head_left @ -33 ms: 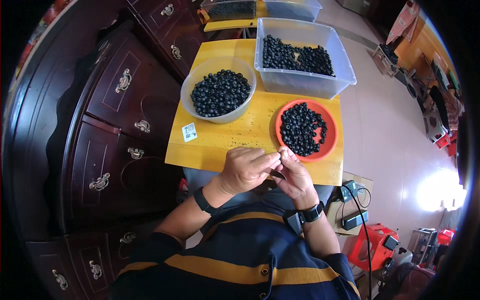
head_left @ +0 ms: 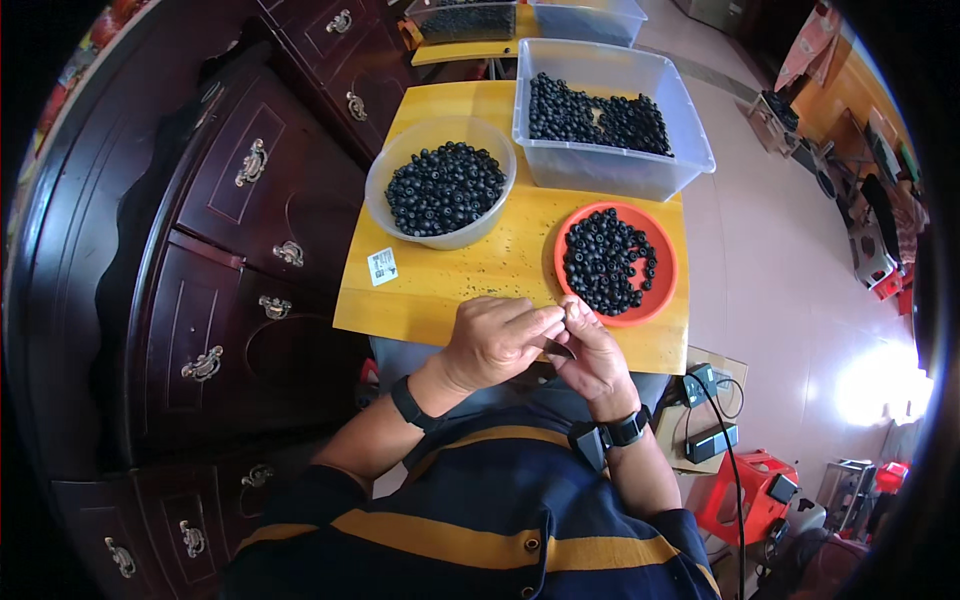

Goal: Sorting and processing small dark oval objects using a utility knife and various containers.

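Note:
Both my hands meet just past the front edge of the yellow table. My left hand (head_left: 497, 340) is closed, and a short dark knife blade (head_left: 560, 350) sticks out from under its fingers toward my right palm. My right hand (head_left: 594, 358) is closed in a pinch, its thumb and fingertips against my left fingertips. A small dark piece shows between them, partly hidden. Nearest to the hands is an orange-red plate (head_left: 668, 290) of black bead-like pieces (head_left: 600, 262) with holes.
Behind the left hand stands a round translucent tub (head_left: 376, 196) of black beads. A clear rectangular bin (head_left: 620, 180) holds more at the back right. Dark crumbs and a white label (head_left: 382, 266) lie on the yellow table (head_left: 420, 300). Dark wooden drawers (head_left: 235, 210) flank the left; a red stool (head_left: 745, 495) sits lower right.

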